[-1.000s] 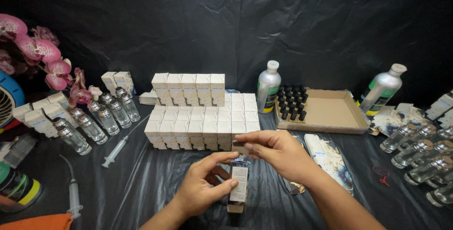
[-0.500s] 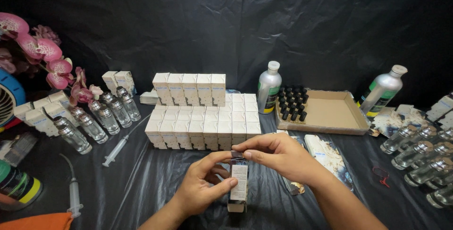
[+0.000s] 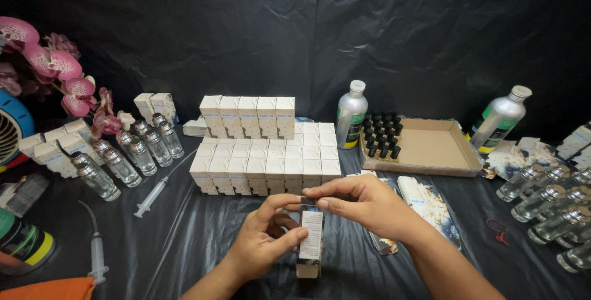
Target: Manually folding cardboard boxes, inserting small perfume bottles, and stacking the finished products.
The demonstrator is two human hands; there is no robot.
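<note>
**Both hands on one little box, front and centre**

Left hand (image 3: 266,244) grips the small upright box (image 3: 311,241) low so it stands steady; right hand (image 3: 363,203) pinches its top end. Stacked white boxes (image 3: 265,164) sit just behind. Versus a second ago, the box stands straighter and the right hand sits lower on it

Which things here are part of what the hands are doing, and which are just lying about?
In hand:
- left hand
- right hand
- small bottle, held by both
- stacked white boxes

Lying about:
- syringes
- orchid
- silver bottles
- cardboard tray
</note>
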